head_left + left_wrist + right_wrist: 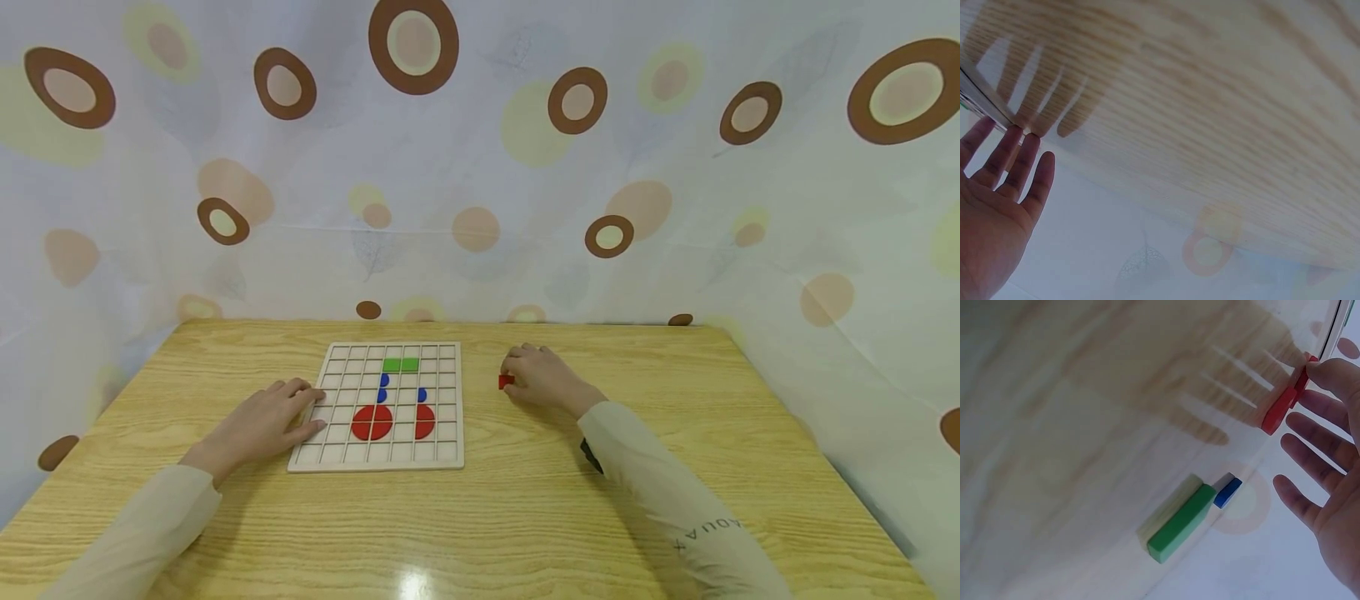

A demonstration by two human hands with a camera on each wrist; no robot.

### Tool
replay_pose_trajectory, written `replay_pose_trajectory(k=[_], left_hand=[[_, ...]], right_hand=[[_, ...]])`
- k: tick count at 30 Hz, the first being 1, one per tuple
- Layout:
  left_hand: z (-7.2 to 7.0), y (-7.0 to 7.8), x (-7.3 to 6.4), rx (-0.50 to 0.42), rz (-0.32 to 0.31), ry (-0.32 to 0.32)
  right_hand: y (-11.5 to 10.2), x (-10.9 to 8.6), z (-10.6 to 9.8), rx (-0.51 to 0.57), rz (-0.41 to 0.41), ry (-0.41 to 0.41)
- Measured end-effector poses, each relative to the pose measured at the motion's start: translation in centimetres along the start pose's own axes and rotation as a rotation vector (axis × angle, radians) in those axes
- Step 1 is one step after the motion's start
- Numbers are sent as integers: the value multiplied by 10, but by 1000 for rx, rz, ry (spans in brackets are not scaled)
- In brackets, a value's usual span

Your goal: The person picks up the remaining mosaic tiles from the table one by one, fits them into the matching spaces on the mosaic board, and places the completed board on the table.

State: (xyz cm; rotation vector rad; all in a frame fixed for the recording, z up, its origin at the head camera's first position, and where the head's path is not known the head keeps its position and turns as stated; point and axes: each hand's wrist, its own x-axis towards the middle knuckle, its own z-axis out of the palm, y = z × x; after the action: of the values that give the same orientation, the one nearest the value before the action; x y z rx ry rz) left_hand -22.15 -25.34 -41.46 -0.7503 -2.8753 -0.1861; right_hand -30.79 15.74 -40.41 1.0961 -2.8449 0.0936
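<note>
A pale square board (315,454) with a raised grid lies on the table. Its cells hold two green squares (401,365), several small blue half-round pieces (382,395), a red disc of quarter pieces (372,422) and a red half disc (424,422). My left hand (281,417) rests at the board's left edge, fingers extended, the thumb on the border. To the board's right, my right hand (543,379) pinches a small red piece (1302,382) between thumb and index finger. Another red piece (1279,412) lies right beside it, below the fingertips.
In the right wrist view, a green block (1182,524) and a small blue piece (1227,492) are on the table near the right hand; in the head view that hand and arm hide them. A patterned curtain (480,150) hangs along the back and sides of the wooden table (510,533).
</note>
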Motion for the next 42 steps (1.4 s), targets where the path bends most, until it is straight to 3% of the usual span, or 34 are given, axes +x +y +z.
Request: replay_pose_trajectory(k=[33,42], left_hand=[[-2,2,1,1,-12,-11],[-3,2,0,1,-8,-6]], right_hand=[[9,-6,0,-35,-27,10],[8,-10,-3,7,-24,-21]])
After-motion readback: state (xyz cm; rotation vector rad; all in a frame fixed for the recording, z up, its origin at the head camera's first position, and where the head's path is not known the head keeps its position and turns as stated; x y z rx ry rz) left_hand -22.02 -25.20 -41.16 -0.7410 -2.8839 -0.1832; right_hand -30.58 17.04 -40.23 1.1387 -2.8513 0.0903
